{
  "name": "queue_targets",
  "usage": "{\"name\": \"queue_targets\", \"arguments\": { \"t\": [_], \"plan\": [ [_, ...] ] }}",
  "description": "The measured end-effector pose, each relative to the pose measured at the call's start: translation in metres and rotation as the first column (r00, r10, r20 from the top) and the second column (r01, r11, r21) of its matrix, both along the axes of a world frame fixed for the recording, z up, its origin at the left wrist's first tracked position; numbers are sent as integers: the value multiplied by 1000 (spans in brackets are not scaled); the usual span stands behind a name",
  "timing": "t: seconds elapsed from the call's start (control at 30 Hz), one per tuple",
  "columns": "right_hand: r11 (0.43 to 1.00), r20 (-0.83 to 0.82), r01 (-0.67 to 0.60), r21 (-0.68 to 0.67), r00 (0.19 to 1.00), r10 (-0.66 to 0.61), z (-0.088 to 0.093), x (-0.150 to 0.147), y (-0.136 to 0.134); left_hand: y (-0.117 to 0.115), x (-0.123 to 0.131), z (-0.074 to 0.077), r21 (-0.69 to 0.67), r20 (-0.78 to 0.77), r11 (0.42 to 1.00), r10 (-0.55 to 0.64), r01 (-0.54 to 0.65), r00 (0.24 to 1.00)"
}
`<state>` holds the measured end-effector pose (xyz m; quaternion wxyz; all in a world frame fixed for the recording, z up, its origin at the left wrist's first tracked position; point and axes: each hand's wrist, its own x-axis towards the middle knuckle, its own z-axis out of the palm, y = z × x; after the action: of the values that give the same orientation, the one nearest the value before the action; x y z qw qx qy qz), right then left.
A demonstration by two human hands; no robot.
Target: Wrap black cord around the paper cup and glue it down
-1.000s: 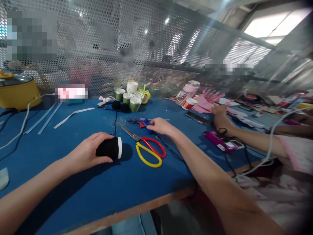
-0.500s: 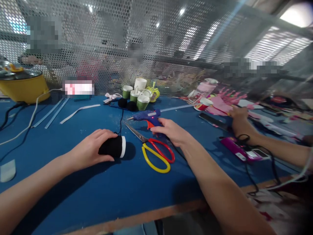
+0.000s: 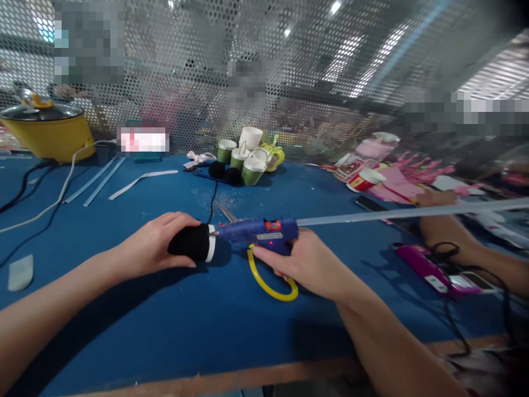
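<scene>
Lying on its side, a paper cup wrapped in black yarn (image 3: pixel 190 242), with a white rim, is held by my left hand (image 3: pixel 161 242). My right hand (image 3: pixel 303 262) grips a blue glue gun (image 3: pixel 264 231) by its handle. Its metal nozzle points left and meets the cup near the white rim; whether it touches cannot be made out. A long clear glue stick (image 3: pixel 397 214) sticks out of the gun's back. Beneath the gun and my right hand lie scissors (image 3: pixel 270 289), mostly hidden, with a yellow handle loop showing. Black yarn (image 3: pixel 212 201) runs from the cup to black yarn balls (image 3: pixel 232 176).
Green-wrapped cups (image 3: pixel 253 172) stand at the back. A yellow electric pot (image 3: pixel 49 135) is at far left, near glue sticks (image 3: pixel 97 184) and a white strip (image 3: pixel 142 181). At right are a purple power strip (image 3: pixel 427 270) with cords and another person's arm (image 3: pixel 463 242).
My right hand has lifted the glue gun off the table and brought its nozzle to the cup's rim. My left hand still holds the cup. The view has shifted slightly.
</scene>
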<state>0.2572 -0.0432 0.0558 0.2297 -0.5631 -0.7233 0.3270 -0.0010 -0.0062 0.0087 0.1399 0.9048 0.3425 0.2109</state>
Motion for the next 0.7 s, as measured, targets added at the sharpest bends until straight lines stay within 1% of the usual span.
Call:
{"name": "queue_targets", "arguments": {
  "t": [0.1, 0.2, 0.3, 0.43, 0.57, 0.7],
  "plan": [
    [992, 94, -9, 124, 996, -3, -4, 0, -2, 0, 0, 0, 2, -6, 1000, 10, -10, 1000],
    [984, 192, -23, 179, 981, -12, -8, 2, -2, 0, 0, -1, 15, 2, 1000, 13, -13, 1000],
    [970, 251, -66, 233, 968, 6, -9, 5, -3, 0, 0, -1, 25, 10, 1000, 18, -18, 1000],
    [946, 327, -154, 286, 944, 55, -11, 7, -5, 1, 0, -1, 2, 0, 1000, 23, -23, 1000],
    [931, 374, -163, 326, 927, 31, -12, 6, -5, 1, -1, -2, 3, 10, 1000, 15, -15, 1000],
    [936, 353, -176, 305, 934, 60, -6, 1, -7, 1, -1, -3, -7, 11, 1000, 19, -19, 1000]
  ]
}}
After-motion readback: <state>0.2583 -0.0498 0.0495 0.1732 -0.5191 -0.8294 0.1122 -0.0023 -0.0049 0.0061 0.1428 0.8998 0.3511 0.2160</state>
